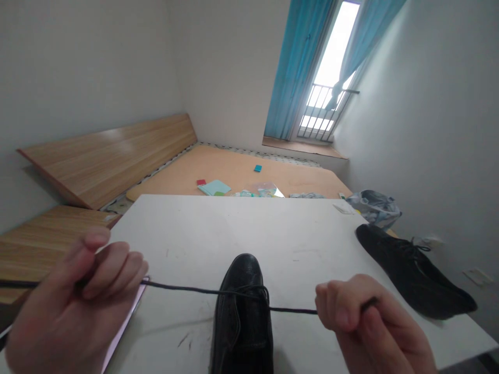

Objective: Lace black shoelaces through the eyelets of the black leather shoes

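Hands: the left hand (74, 306) and the right hand (370, 322) are well apart, one on each side of the shoe, both raised above the table and both closed on the same lace.
Left hand: its fingers (113, 267) curl around the black shoelace (202, 289), which runs out past the hand toward the left edge of the view.
Right hand: it pinches the lace near its tip, and the short end shows just past the fingers.
Lace: pulled nearly straight between the hands, it passes across the top of the shoe.
Shoe: the black leather shoe (244, 317) sits on the white table (234, 228), near the table's near edge and between the hands, with its toe pointing away from the person.
Beside the left hand: a thin pale pink sheet (125, 327) runs along the table's edge.
Right of the shoe: a second black shoe (413, 272) lies at the table's right edge, well apart from the right hand, its laces tied.
Beyond the table: a crumpled plastic bag (374, 208) sits by the far right corner. Wood-grain boards (105, 161) stand along the left wall, and an orange mat (234, 171) holds pale blue paper (214, 187) and a clear plastic bag (265, 189).
Far end: blue curtains (296, 67) hang beside a bright railed window (323, 114).
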Available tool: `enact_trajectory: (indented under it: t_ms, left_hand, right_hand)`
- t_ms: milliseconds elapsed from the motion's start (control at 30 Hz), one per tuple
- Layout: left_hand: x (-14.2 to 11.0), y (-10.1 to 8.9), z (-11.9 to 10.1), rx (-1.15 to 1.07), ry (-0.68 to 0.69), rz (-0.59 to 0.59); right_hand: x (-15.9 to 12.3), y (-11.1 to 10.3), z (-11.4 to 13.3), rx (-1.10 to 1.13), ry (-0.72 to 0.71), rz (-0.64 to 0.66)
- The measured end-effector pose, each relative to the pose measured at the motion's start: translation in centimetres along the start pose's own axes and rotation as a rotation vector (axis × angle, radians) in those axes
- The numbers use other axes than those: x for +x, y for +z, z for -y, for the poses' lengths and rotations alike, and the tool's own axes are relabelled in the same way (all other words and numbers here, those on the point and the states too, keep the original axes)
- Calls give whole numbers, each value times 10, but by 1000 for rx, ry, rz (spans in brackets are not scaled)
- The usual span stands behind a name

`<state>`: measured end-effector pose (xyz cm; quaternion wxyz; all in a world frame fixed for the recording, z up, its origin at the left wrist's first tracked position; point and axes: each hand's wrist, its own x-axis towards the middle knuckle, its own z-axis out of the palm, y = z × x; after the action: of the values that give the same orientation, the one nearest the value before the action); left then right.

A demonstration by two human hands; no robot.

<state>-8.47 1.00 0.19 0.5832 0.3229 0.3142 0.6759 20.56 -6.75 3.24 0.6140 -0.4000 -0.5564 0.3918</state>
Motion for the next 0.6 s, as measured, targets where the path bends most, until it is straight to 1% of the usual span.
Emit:
enact_trajectory:
  t_ms: [33, 67, 100, 133, 167, 233, 300, 333, 400, 467, 600]
  left_hand:
    - [0, -1, 0, 129, 44, 15]
    - [0, 1, 2, 324, 74, 31]
    - [-1, 5, 7, 553, 99, 62]
    - [-3, 11, 13, 809, 75, 94]
    - [-5, 18, 20, 1016, 54, 161]
    - [-10, 31, 33, 1263, 14, 372]
    - [-14, 40, 41, 1401, -35, 531]
    - [-16, 43, 43, 1444, -55, 588]
    - [-17, 45, 46, 1507, -79, 654]
    - [-16, 46, 46, 1541, -91, 669]
    - [-14, 47, 44, 1537, -79, 646]
  right_hand:
    - [0, 3, 1, -47, 0, 6]
    - [0, 7, -1, -100, 19, 35]
    - [1, 12, -4, -159, 60, 85]
    - [3, 18, -9, -217, 110, 155]
    - [4, 24, -16, -271, 151, 233]
    - [8, 36, -30, -377, 188, 353]
    - [11, 45, -44, -484, 158, 379]
    - [12, 48, -49, -531, 136, 376]
    - [14, 51, -55, -596, 104, 381]
    - [15, 51, -57, -623, 74, 401]
    - [17, 47, -58, -697, 30, 415]
